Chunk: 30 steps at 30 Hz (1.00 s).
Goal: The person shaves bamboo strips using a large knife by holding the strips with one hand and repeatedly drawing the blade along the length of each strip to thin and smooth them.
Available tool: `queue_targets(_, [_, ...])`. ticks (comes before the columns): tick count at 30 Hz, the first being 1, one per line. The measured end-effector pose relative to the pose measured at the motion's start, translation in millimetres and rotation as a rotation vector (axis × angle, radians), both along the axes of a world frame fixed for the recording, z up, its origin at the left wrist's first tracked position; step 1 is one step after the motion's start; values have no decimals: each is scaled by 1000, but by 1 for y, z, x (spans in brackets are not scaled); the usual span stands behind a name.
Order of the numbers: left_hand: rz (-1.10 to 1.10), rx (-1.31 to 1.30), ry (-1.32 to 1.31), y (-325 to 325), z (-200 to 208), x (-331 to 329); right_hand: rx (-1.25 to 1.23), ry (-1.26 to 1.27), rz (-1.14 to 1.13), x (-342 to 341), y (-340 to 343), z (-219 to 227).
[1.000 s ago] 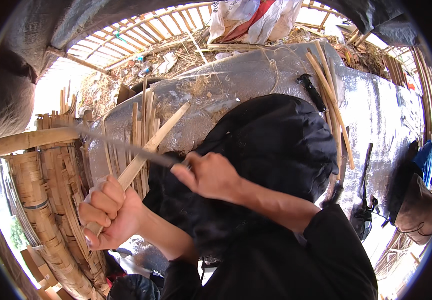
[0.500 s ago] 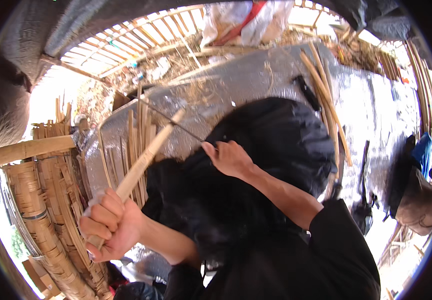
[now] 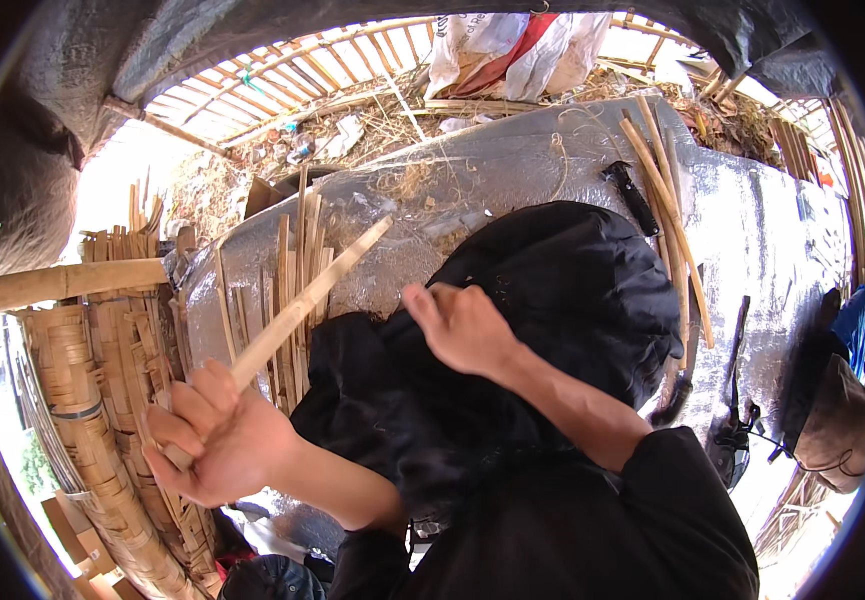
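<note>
My left hand is closed round the lower end of a pale bamboo strip, its fingers somewhat loose. The strip slants up and away to the right, over a silver sheet. To the right of the strip, my right hand is closed, thumb raised, above black cloth spread over my lap. What sits inside the right fingers is hidden, and no blade shows from them now. The hand and strip are apart.
Bamboo slats lie on the sheet at left, beside a large bamboo bundle and a thick pole. At right are a black-handled tool, long bamboo strips and black straps. Sacks hang at the back.
The thin dark blade that ran from my right hand across the bamboo strip is no longer visible. My left fingers have loosened a little. The whole view has shifted slightly.
</note>
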<state>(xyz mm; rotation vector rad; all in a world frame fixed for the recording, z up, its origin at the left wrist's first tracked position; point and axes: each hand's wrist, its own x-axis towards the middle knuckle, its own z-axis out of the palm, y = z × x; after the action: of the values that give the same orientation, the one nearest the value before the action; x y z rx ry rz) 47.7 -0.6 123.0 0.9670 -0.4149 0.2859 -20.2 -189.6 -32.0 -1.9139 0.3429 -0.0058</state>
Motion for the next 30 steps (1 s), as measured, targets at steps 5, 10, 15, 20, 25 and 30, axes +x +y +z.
queue_targets(5, [-268, 225, -300, -10, -12, -11, 66, -61, 237, -20, 21, 49])
queue_targets(10, [-333, 275, -346, 1, -24, -12, -137, 184, 91, -11, -19, -45])
queue_targets(15, [-371, 319, -337, -8, -16, -15, 8, -109, 206, -30, 7, 10])
queue_targets(20, [-401, 318, -356, 1, -20, -11, -9, -52, 228, -16, 3, 7])
queue_targets(25, [-393, 336, -370, -4, -16, -18, -48, -4, 247, 4, -5, -23])
queue_targets(30, [-478, 351, -384, -15, -12, -9, 147, -118, 359, -9, 9, 70])
